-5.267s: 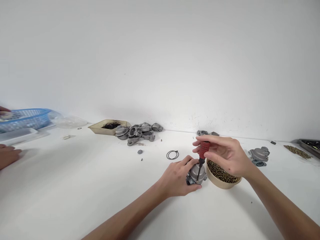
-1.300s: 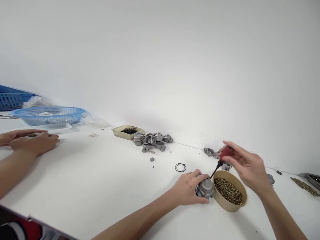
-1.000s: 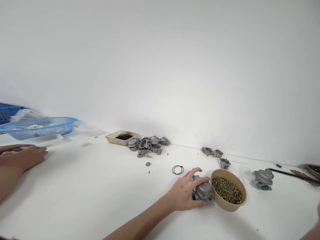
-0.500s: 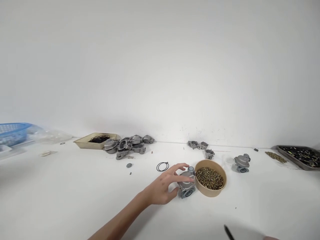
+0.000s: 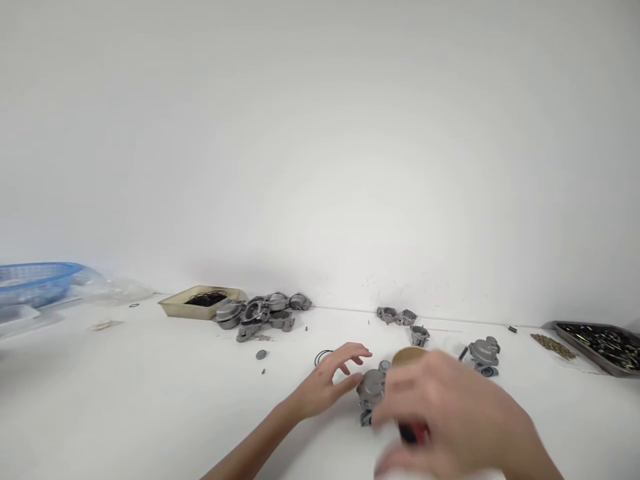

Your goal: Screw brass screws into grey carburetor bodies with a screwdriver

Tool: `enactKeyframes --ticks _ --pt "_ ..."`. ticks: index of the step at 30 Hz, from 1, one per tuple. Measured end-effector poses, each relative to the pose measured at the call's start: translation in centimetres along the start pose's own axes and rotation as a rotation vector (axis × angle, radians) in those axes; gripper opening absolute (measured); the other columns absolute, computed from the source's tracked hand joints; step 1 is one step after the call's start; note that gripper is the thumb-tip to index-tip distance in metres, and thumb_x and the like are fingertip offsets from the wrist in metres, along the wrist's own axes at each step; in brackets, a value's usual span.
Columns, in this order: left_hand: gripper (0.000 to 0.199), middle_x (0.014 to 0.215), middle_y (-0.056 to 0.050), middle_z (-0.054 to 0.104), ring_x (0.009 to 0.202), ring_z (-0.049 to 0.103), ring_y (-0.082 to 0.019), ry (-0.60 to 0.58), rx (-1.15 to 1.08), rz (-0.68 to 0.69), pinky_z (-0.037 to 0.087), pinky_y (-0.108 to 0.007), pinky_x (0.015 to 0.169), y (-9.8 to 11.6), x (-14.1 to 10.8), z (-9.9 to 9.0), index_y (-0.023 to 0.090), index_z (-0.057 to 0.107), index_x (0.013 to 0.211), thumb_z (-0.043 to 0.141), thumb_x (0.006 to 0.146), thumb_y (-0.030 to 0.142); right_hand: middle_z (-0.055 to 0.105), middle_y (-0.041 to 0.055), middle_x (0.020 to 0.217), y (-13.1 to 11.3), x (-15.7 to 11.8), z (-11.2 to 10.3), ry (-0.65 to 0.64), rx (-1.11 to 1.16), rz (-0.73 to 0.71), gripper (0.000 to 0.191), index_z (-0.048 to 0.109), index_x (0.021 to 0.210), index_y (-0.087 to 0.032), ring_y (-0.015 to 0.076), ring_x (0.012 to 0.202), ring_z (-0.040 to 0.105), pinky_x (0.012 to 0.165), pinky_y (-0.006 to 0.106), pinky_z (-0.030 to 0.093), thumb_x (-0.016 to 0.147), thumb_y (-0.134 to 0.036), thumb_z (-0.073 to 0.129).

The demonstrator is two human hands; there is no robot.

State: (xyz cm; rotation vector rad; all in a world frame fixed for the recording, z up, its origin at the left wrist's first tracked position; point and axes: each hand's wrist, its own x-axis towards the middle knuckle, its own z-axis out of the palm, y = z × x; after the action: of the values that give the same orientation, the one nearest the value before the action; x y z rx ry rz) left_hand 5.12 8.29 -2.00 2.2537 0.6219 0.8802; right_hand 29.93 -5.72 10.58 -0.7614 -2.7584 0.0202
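Note:
My left hand (image 5: 327, 381) is open, its fingers apart at the left side of a rounded grey metal housing (image 5: 371, 388) on the table. I cannot tell whether the thumb touches it. Blurred by motion, my right hand (image 5: 450, 407) is closed around a screwdriver (image 5: 414, 432) with a red and black handle. Its dark shaft shows beyond the knuckles. Behind this hand is the tan bowl (image 5: 409, 355); only its rim shows, and its contents are hidden. The right part of the housing is also covered. Black rubber rings (image 5: 322, 357) lie behind my left hand.
A similar grey housing (image 5: 484, 355) stands right of the bowl. Several open castings (image 5: 419, 335) sit near the wall, with a heap of castings (image 5: 255, 313) and a tray of black rings (image 5: 204, 300) at left. Brass-coloured screws (image 5: 553, 345) and a dark tray (image 5: 600, 343) are far right.
My right hand has come up from the lower edge with the screwdriver, over the bowl. My left hand has drawn back from over the housing to its left side. The view has tilted upward slightly.

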Motion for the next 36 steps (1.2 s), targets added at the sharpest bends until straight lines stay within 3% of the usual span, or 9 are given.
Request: enactKeyframes --ticks 2,3,6,14,22,26,29,34,36 --pt "0.040 0.128 -0.006 0.073 0.106 0.069 -0.022 0.027 0.101 -0.092 0.056 -0.030 0.087 0.2 0.3 -0.6 0.025 0.072 0.121 0.045 0.107 0.051 0.074 0.0068 0.097 2.7 3.2 -1.0 0.008 -0.024 0.180 0.049 0.076 0.118 -0.019 0.0236 0.087 0.070 0.078 0.038 0.057 0.091 -0.060 0.077" --pt "0.041 0.119 -0.005 0.076 0.101 0.070 -0.021 0.029 0.143 -0.124 0.055 -0.030 0.085 0.3 0.4 -0.8 0.025 0.074 0.114 0.043 0.106 0.050 0.074 0.0053 0.093 3.9 4.4 -1.1 -0.055 -0.007 0.385 0.058 0.078 0.115 -0.020 0.0253 0.089 0.070 0.075 0.036 0.054 0.078 -0.064 0.087" --pt "0.041 0.108 -0.002 0.079 0.090 0.070 -0.020 0.029 0.215 -0.182 0.053 -0.031 0.085 0.1 0.5 -1.1 0.024 0.078 0.102 0.043 0.104 0.047 0.074 0.0048 0.101 6.3 6.4 0.3 -0.268 0.077 0.635 0.083 0.077 0.127 -0.022 0.0276 0.094 0.070 0.071 0.031 0.049 0.055 -0.054 0.101" --pt "0.038 0.100 0.000 0.080 0.090 0.069 -0.021 0.009 0.323 -0.263 0.050 -0.030 0.087 -0.9 0.4 -0.6 0.025 0.077 0.095 0.042 0.101 0.038 0.074 0.0000 0.095 5.9 7.2 3.3 -0.472 0.017 0.630 0.064 0.079 0.111 -0.028 0.0256 0.086 0.069 0.062 0.029 0.039 0.053 -0.045 0.099" --pt "0.037 0.093 -0.001 0.078 0.090 0.068 -0.022 -0.033 0.402 -0.278 0.048 -0.031 0.087 -1.2 0.5 -0.6 0.024 0.074 0.089 0.042 0.101 0.037 0.054 -0.0067 0.064 5.8 7.8 3.3 -0.387 0.005 0.491 0.032 0.073 0.082 -0.025 0.0137 0.060 0.048 0.055 0.028 0.029 0.064 -0.035 0.098" --pt "0.036 0.097 -0.002 0.079 0.097 0.069 -0.024 -0.034 0.412 -0.296 0.049 -0.032 0.089 -1.5 0.4 -0.5 0.025 0.075 0.092 0.043 0.102 0.038 0.057 -0.0054 0.069 5.4 6.0 -0.3 -0.165 0.136 0.468 0.033 0.078 0.098 -0.027 0.0142 0.066 0.049 0.059 0.026 0.033 0.071 -0.036 0.095" --pt "0.038 0.095 -0.001 0.079 0.098 0.069 -0.024 -0.047 0.407 -0.300 0.049 -0.032 0.090 -1.7 0.4 -0.3 0.026 0.076 0.092 0.042 0.102 0.039 0.066 -0.0017 0.080 5.6 3.3 -4.7 -0.023 0.172 0.632 0.049 0.078 0.121 -0.028 0.0169 0.070 0.053 0.064 0.027 0.038 0.074 -0.034 0.089" --pt "0.042 0.096 -0.002 0.080 0.096 0.069 -0.024 -0.065 0.405 -0.271 0.050 -0.032 0.089 -1.8 0.4 0.3 0.026 0.078 0.093 0.041 0.103 0.042 0.068 0.0005 0.080 9.6 -3.0 -11.8 -0.049 -0.184 0.846 0.056 0.077 0.127 -0.029 0.0201 0.072 0.059 0.065 0.030 0.039 0.073 -0.039 0.083" --pt "0.043 0.093 -0.002 0.079 0.095 0.068 -0.024 -0.065 0.403 -0.257 0.050 -0.032 0.087 -1.8 0.5 0.6 0.026 0.078 0.092 0.041 0.103 0.043 0.073 0.0025 0.086 11.8 -5.5 -13.5 -0.059 -0.270 0.976 0.052 0.081 0.117 -0.028 0.0212 0.074 0.063 0.063 0.029 0.041 0.065 -0.032 0.083"
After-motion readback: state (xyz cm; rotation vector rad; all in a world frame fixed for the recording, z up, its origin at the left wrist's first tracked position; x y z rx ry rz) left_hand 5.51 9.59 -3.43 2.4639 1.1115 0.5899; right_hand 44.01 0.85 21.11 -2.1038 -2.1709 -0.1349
